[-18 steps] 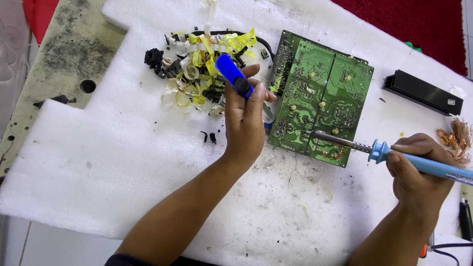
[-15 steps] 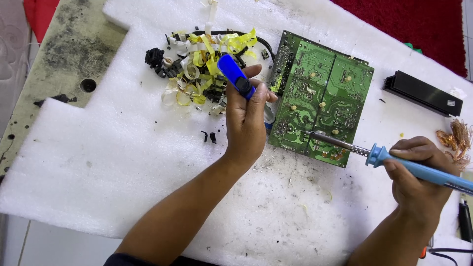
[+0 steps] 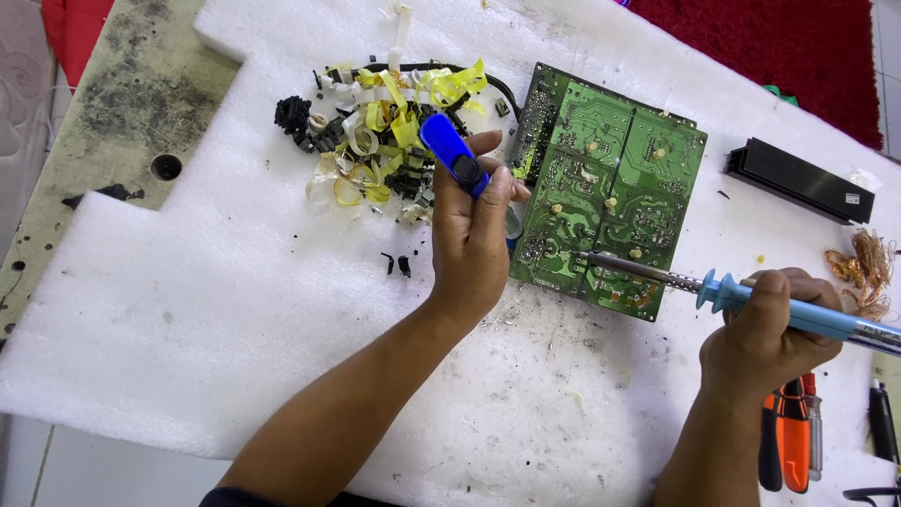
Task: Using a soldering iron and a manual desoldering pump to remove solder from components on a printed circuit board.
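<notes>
A green circuit board (image 3: 610, 183) lies solder side up on a white foam sheet (image 3: 235, 310). My right hand (image 3: 770, 329) grips a blue-handled soldering iron (image 3: 798, 314); its metal tip rests on the board's lower left area. My left hand (image 3: 469, 235) holds a blue desoldering pump (image 3: 453, 158) upright, just left of the board's edge. The pump's lower end is hidden behind my fingers.
A heap of yellow tape strips, black parts and a black cable (image 3: 385, 141) lies left of the board. A black heat sink (image 3: 798, 180) and a copper wire tangle (image 3: 863, 268) sit at right. Orange-handled pliers (image 3: 788, 437) lie near my right wrist. Red cloth (image 3: 779, 47) borders the far edge.
My right hand has slid the soldering iron slightly left along the board. My left hand with the pump has barely moved.
</notes>
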